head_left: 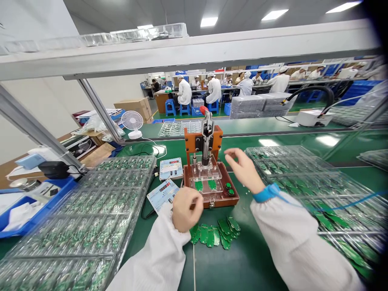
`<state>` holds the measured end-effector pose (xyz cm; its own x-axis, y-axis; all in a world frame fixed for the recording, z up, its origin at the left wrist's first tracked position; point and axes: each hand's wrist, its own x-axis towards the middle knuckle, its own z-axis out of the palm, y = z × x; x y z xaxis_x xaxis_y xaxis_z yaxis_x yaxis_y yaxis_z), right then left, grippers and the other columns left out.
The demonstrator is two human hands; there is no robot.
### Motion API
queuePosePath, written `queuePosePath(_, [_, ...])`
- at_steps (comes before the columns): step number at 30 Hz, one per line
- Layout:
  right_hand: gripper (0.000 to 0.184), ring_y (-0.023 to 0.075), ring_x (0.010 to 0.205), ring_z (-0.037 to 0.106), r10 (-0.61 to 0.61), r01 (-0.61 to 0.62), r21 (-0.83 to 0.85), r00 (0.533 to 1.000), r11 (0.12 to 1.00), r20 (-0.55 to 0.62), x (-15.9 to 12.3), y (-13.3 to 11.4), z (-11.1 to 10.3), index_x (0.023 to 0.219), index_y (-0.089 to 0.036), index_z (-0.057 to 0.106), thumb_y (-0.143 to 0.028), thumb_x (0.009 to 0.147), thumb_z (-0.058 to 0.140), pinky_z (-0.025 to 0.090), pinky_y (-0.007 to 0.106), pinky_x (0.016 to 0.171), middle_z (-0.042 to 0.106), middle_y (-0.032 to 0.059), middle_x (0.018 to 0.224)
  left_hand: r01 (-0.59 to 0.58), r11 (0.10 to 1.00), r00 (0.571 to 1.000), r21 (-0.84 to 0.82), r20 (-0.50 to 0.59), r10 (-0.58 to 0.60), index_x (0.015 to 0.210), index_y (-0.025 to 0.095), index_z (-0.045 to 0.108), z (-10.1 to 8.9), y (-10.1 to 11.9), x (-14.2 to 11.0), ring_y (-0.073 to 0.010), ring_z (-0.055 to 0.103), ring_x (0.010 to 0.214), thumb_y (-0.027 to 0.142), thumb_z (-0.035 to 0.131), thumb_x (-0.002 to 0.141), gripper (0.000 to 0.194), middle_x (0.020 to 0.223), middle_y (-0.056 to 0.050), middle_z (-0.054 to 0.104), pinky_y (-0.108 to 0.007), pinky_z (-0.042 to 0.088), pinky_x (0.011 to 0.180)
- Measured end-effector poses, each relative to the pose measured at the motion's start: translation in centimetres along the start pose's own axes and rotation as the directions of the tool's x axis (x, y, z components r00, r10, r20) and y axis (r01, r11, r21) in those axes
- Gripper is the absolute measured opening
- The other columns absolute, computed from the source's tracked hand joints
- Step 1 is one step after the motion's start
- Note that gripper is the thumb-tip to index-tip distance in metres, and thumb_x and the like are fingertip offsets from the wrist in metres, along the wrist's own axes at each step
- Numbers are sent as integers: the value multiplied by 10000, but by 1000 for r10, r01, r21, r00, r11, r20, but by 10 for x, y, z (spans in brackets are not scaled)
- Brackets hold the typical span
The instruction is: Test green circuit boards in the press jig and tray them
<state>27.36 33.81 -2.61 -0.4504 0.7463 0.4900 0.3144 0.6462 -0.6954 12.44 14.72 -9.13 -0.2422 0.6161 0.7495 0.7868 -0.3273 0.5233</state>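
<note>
Head view. Jig (209, 182): centre of surface (257, 258). Your left hand (186, 208): at jig's near-left corner, fingers curled, contents hidden. Your right hand (244, 169): right of jig, fingers spread, empty, nearer the lever (207, 133). Boards (216, 233): just below jig.

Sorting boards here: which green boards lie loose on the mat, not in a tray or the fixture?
The fanned pile of green boards beside the left hand, on bare mat.

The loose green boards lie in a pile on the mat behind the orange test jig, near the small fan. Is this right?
Not quite. The head view shows the loose green boards piled on the mat in front of the orange test jig, near the left hand, not behind it.
</note>
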Motion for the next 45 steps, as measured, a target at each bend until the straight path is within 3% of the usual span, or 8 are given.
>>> queuePosePath(4, [285, 236, 1221, 600, -74, 85, 111, 992, 990, -103, 73, -35, -15, 1192, -201, 604, -360, 993, 474, 451, 416, 1076, 674, 92, 1283, -283, 954, 876, -102, 377, 300, 1099, 193, 674, 12, 8, -6, -259, 679, 1093, 176, 540, 953, 198, 1099, -114, 744, -416, 540, 956])
queuePosePath(10, [771, 160, 982, 727, -89, 35, 286, 980, 958, 178, 150, -96, -1, 1197, 52, 624, -519, 1060, 125, 491, 345, 986, 724, 152, 1149, -327, 932, 770, -154, 529, 358, 1223, 123, 667, 24, -1, -12, -307, 496, 1414, 257, 560, 944, 327, 1332, -170, 661, -489, 403, 1211])
queuePosePath(12, [691, 143, 960, 728, -130, 50, 346, 969, 937, 211, 155, -112, -1, 1229, 18, 626, -509, 1079, 206, 531, 321, 937, 731, 143, 1146, -323, 936, 762, -141, 548, 346, 1232, 127, 667, 25, -4, -14, -298, 491, 1420, 277, 562, 957, 330, 1341, -159, 659, -483, 400, 1217])
queuePosePath(15, [383, 156, 965, 716, -310, 262, 401, 949, 878, 60, 134, -129, -11, 1306, -162, 617, -414, 1071, 451, 599, 334, 885, 746, 59, 1126, -343, 930, 765, -133, 535, 359, 1224, 124, 672, 26, -7, -17, -287, 493, 1420, 306, 569, 978, 323, 1340, -145, 664, -472, 395, 1223])
queuePosePath(18, [341, 182, 997, 716, -507, 523, 299, 851, 798, -138, 85, -136, -24, 1352, -242, 604, -370, 1069, 465, 608, 372, 920, 738, 25, 1133, -356, 925, 774, -133, 512, 372, 1164, 126, 694, 29, -9, -19, -278, 524, 1394, 316, 585, 967, 294, 1311, -133, 684, -454, 400, 1222])
queuePosePath(25, [375, 192, 1127, 687, -663, 679, 0, 718, 734, -212, 4, -122, -24, 1397, -280, 589, -183, 1046, 495, 553, 363, 1016, 736, 28, 1242, -357, 927, 785, -115, 502, 364, 1105, 124, 707, 31, -7, -18, -259, 535, 1382, 314, 564, 959, 279, 1269, -127, 703, -426, 416, 1213])
queuePosePath(41, [616, 227, 1455, 476, -581, 595, 300, 801, 745, -144, -32, -69, 16, 1466, -349, 527, 13, 970, 487, 427, 460, 1227, 594, -4, 1471, -335, 932, 821, -140, 442, 361, 892, 168, 632, 35, -5, -14, -230, 646, 1213, 220, 537, 978, 138, 1096, -86, 733, -397, 512, 1104])
queuePosePath(45, [638, 226, 1485, 432, -549, 559, 366, 824, 744, -142, -33, -67, 23, 1481, -392, 501, -3, 974, 487, 414, 459, 1240, 551, -36, 1512, -372, 924, 897, -86, 224, 382, 856, 180, 568, 29, 6, -10, -206, 684, 996, 249, 493, 1025, 197, 949, -104, 693, -331, 590, 844])
